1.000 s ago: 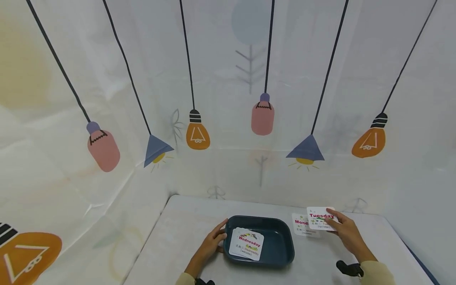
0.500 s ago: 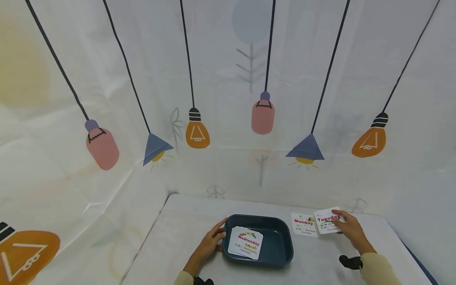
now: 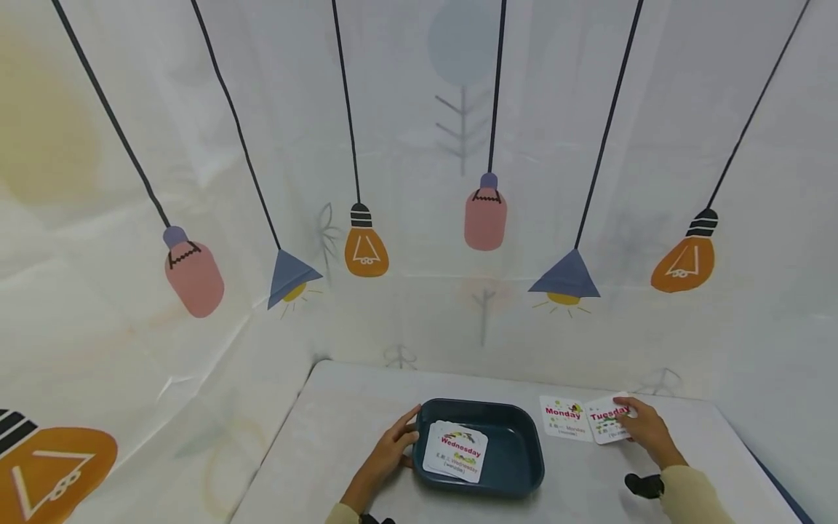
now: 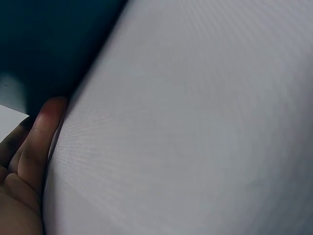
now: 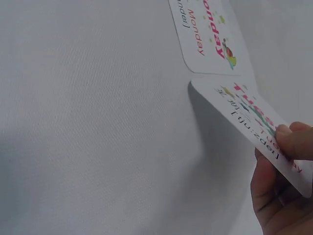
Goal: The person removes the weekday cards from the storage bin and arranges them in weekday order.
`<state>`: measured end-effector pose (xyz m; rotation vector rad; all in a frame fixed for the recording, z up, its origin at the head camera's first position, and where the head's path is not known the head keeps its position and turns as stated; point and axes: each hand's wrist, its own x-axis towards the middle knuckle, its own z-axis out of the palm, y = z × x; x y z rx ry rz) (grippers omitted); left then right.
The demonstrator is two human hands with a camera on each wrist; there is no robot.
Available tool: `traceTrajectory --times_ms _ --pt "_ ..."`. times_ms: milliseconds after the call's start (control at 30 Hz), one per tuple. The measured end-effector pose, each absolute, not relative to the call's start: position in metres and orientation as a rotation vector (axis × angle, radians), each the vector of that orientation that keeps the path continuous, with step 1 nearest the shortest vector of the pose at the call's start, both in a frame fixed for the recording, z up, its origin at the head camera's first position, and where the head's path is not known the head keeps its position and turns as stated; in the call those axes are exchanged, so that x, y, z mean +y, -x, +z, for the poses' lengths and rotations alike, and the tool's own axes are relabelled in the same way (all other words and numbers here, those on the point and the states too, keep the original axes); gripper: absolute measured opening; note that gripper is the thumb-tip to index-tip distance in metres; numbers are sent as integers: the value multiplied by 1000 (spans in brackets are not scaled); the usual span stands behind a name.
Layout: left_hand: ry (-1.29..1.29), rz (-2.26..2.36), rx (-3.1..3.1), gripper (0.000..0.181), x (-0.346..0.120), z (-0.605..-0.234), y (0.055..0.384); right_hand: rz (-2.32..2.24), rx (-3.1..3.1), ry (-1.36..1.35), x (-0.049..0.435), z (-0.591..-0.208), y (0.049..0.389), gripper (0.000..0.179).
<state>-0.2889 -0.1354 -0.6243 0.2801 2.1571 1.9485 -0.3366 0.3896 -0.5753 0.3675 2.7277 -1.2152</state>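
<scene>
My right hand point(image 3: 648, 431) pinches the "Tuesday" card point(image 3: 604, 421) by its right side, thumb on the printed face. In the right wrist view this card point(image 5: 234, 105) tilts up from the table, its left edge low beside the "Monday" card point(image 5: 205, 36). That "Monday" card point(image 3: 566, 418) lies flat, right of the dark teal tray point(image 3: 517, 484). My left hand point(image 3: 393, 444) holds the tray's left side, fingers at the rim; the left wrist view shows a finger point(image 4: 46, 122) against the teal wall. Inside the tray, a "Wednesday" card point(image 3: 456, 453) tops a small stack of cards.
The white table point(image 3: 353, 393) meets a wall covering point(image 3: 419, 313) printed with hanging lamps and bulbs. Its right edge point(image 3: 766, 462) slopes down past my right sleeve point(image 3: 694, 495). A dark strap piece point(image 3: 644, 485) sits at my right wrist.
My right hand has brought the "Tuesday" card from over the "Monday" card to its right side and lowered it. "Monday" is now uncovered. My left hand stays at the tray.
</scene>
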Motion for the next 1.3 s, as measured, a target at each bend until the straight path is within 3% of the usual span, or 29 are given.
traceTrajectory --times_ms 433,800,1067,1300 --pt "-260 1942 2173 49 -134 -621 296 -1139 2759 -428 387 -574 342 50" --pt "-239 1938 2164 48 -134 -625 288 -958 2861 -315 389 -589 338 45" --pt "-166 1930 2164 49 -132 -626 283 -746 2962 -235 386 -600 334 57" --pt "-193 1957 2124 49 -133 -623 288 -682 2964 -292 376 -588 329 47"
